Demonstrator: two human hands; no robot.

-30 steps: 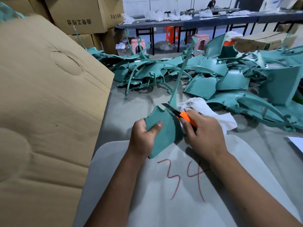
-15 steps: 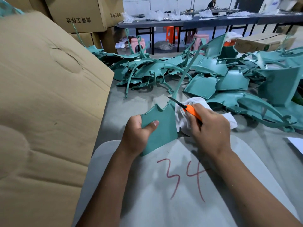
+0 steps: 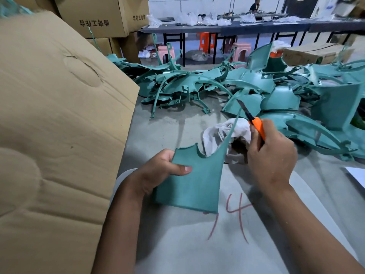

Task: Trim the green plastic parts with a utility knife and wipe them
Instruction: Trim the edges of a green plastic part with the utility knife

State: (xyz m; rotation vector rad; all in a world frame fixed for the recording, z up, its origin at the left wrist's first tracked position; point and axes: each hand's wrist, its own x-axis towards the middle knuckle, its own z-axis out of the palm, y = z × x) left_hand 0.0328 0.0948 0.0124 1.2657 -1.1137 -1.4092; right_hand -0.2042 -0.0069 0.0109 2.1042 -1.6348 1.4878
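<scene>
Centre of frame: my left hand [image 3: 158, 173] pinches the green plastic part [image 3: 194, 182], thumb on its face, above the worktop [image 3: 171, 127]. My right hand [image 3: 270, 155], fingers curled round the utility knife [image 3: 254, 123], should run the blade along the part's thin strip, away from my left thumb.

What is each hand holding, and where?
Left hand grips the green part by its left edge; right hand grips the knife by its orange handle.
</scene>
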